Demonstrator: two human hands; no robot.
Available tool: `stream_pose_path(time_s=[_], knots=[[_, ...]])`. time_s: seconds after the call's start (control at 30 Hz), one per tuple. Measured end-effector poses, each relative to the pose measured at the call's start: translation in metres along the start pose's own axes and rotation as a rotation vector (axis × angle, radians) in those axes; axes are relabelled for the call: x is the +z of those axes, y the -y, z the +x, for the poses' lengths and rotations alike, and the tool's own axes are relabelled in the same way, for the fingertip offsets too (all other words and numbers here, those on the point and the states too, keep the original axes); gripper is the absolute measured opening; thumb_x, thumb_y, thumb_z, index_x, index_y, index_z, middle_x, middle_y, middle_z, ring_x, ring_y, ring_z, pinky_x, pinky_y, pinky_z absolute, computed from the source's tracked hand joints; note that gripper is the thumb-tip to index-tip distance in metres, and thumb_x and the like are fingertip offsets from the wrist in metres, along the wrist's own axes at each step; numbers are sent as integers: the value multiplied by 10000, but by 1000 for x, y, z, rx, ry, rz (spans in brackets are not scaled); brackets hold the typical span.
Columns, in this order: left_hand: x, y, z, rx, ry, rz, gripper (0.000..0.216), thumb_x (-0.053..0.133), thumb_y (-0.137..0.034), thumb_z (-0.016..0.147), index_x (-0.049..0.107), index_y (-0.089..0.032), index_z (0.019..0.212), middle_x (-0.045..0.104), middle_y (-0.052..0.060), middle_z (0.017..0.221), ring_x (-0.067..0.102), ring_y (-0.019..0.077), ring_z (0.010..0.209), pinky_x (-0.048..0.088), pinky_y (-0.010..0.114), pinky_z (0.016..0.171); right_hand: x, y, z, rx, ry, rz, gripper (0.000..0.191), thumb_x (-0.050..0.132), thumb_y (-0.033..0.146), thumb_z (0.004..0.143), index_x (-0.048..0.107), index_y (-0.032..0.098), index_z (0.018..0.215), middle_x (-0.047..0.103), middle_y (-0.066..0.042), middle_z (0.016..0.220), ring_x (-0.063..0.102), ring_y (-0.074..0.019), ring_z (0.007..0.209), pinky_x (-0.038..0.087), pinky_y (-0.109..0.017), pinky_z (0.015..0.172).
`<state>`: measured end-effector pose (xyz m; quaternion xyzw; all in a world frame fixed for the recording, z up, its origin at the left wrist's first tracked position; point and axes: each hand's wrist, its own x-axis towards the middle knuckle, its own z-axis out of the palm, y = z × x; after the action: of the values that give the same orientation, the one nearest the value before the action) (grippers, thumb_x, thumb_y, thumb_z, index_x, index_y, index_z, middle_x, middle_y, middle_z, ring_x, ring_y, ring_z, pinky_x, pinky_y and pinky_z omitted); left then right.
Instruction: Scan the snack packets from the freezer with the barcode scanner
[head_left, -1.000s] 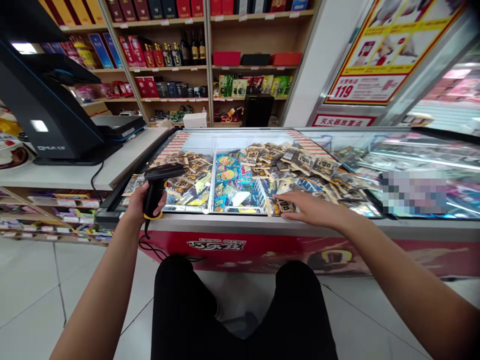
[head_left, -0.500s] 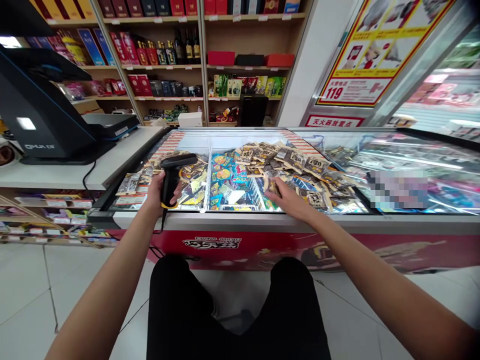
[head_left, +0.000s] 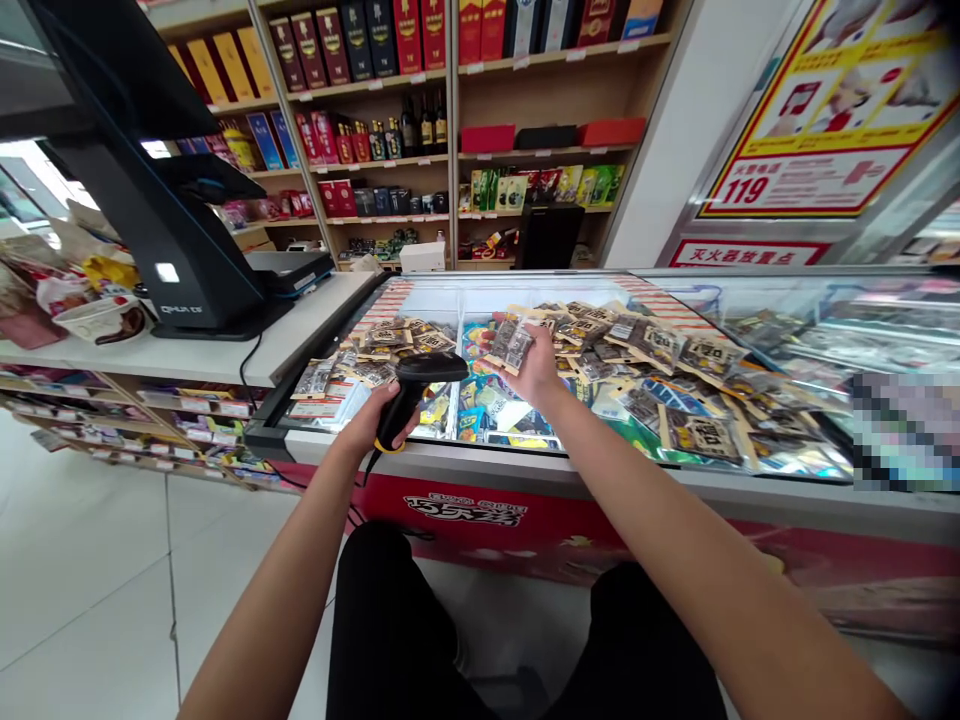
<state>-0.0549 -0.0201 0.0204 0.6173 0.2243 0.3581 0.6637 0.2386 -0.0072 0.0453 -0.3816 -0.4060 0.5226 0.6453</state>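
My left hand grips a black barcode scanner with a yellow ring at its base, held just above the near edge of a glass-topped chest freezer. My right hand holds a small snack packet lifted off the glass, its face turned toward the scanner's head. A heap of similar brown and yellow snack packets covers the freezer lid to the right. More packets lie on the lid to the left of the scanner.
A black checkout terminal stands on the white counter at left, with snack bags beside it. Wooden shelves of boxes and bottles fill the back wall. A red and yellow poster hangs at right. Tiled floor lies below left.
My right hand has picked a packet out of the heap and raised it leftward to the scanner. My left hand has brought the scanner right toward it. The view shifted left.
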Motion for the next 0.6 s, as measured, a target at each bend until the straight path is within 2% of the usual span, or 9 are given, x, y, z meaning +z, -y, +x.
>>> stream_pose_path(time_s=[0.13,0.3,0.47,0.6], knots=[[1,0,-1,-36,47,36,613,610,-770,902,647,-162,830,593,26,529,414,107,328,323,262,387,4,-13,-3,22,6,-4,568,484,632,936,678,293,1348,817,-81,1155,745,-331,1199,582,-580,1053],[1,0,-1,-44,32,14,635,602,-779,894,684,-153,964,602,17,541,391,109,315,286,256,360,6,-16,-13,42,15,4,557,483,628,921,695,288,1308,825,-65,1057,754,-329,1152,553,-615,1088],[2,-2,-2,-52,76,67,654,547,-782,929,686,-143,909,568,20,521,390,107,323,295,254,359,7,-17,-14,50,-20,13,587,471,616,929,682,280,1362,821,-64,1048,757,-324,1141,545,-604,1107],[1,-2,-2,-67,92,58,664,526,-762,950,691,-128,1057,582,10,543,402,113,326,325,255,370,4,-19,-12,33,9,-84,697,444,726,907,650,295,1414,806,-67,1088,735,-331,1200,531,-596,1123]])
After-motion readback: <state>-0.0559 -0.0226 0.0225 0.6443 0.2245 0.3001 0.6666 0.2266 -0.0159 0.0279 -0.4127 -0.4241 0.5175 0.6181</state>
